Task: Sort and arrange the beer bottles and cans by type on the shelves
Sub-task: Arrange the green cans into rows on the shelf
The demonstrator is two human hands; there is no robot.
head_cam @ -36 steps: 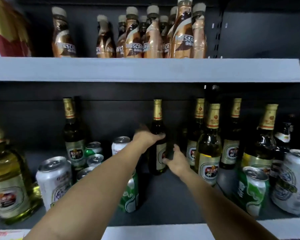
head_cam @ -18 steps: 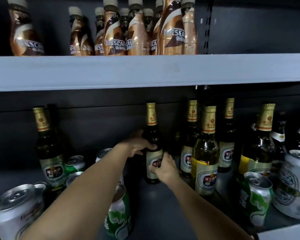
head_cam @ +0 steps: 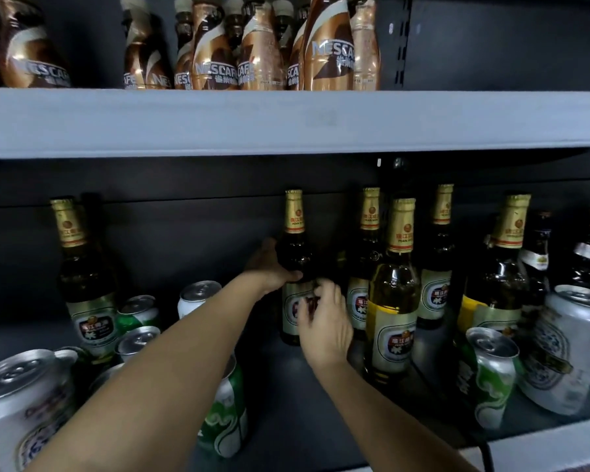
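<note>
**Two hands on one upright bottle, with its matching group close to the right**

The dark beer bottle stands upright at the back of the lower shelf, its long axis vertical and its gold neck clear of both hands. The left hand wraps the shoulder of the glass from the left, thumb across the front, fingers curled round behind. The right hand is lower and nearer the camera, its fingers bent against the label; whether they fully clasp the bottle or only steady it I cannot tell for sure, though it reads as a light hold.

Just to the right stands a cluster of gold-necked bottles with like labels, near but apart from the held one. Another like bottle stands well off to the left among loose cans.

So the relation that matters is sideways: the nearer group lies rightward of the fingers. A slide or short lift to the right, keeping the bottle vertical, seems the likely next move, and the right hand sits in that path.
</note>
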